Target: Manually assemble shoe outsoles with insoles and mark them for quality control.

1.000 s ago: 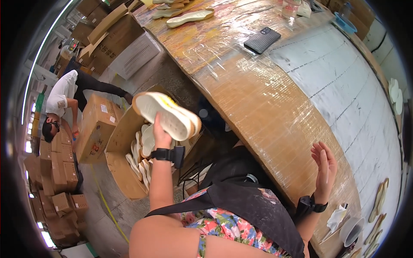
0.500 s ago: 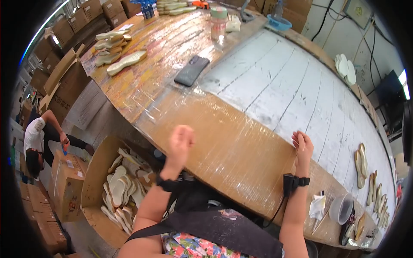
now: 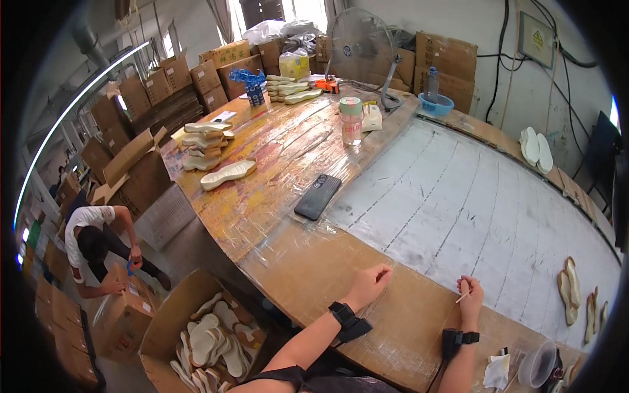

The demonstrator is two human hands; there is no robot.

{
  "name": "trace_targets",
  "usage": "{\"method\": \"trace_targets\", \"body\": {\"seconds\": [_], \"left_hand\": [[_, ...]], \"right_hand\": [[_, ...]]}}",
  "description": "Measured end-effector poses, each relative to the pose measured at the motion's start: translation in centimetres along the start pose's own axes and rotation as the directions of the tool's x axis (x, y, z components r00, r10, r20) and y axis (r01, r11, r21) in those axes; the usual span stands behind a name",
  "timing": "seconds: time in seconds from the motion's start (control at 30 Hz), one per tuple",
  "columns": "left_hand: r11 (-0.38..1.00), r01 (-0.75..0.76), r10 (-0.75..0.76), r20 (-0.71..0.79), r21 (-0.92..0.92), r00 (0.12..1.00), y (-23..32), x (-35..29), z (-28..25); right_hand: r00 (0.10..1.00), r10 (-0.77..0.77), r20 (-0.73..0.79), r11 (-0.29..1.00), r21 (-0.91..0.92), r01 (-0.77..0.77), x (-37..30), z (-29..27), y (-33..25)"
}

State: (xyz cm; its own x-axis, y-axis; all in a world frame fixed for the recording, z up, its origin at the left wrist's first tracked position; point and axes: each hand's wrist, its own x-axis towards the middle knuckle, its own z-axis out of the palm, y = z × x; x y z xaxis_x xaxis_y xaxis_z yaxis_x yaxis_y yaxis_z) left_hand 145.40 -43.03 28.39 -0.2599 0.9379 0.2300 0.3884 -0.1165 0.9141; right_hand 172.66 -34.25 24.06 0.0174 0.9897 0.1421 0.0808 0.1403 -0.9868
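My left hand (image 3: 370,286) hovers over the brown film-covered part of the table (image 3: 295,262), its fingers curled closed with nothing showing in them. To its right, my right hand (image 3: 470,291) pinches a thin pale stick (image 3: 462,297) near the edge of the white lined sheet (image 3: 419,190). What is at the stick's tip is too small to make out. Black bands with small boxes are on both wrists. Closest to my right forearm lie a crumpled white tissue (image 3: 496,372) and a clear plastic tub (image 3: 537,364).
A phone (image 3: 318,196) lies beyond my hands. Shoe soles (image 3: 228,174) are stacked at the far left; more soles (image 3: 569,291) stand at the right. An open carton of soles (image 3: 213,344) is below left. A bottle (image 3: 351,124) stands farther back. A co-worker (image 3: 98,239) bends over a box.
The view has tilted up, showing more of the room. My left hand has moved right, closer to my right hand. The thin stick now shows in my right hand.
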Motion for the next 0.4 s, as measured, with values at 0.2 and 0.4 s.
{"method": "trace_targets", "body": {"seconds": [0.2,0.4], "left_hand": [[0.989,0.013,-0.002,0.069,-0.146,0.998,-0.4,0.2,0.1],[0.895,0.122,-0.114,0.045,-0.429,0.992,-1.7,0.4,0.1]], "right_hand": [[0.996,-0.079,0.048,0.922,-0.375,0.091,-1.0,1.0,-3.0],[0.994,-0.065,0.085,0.907,-0.41,0.094,-1.2,0.9,-3.1]]}}
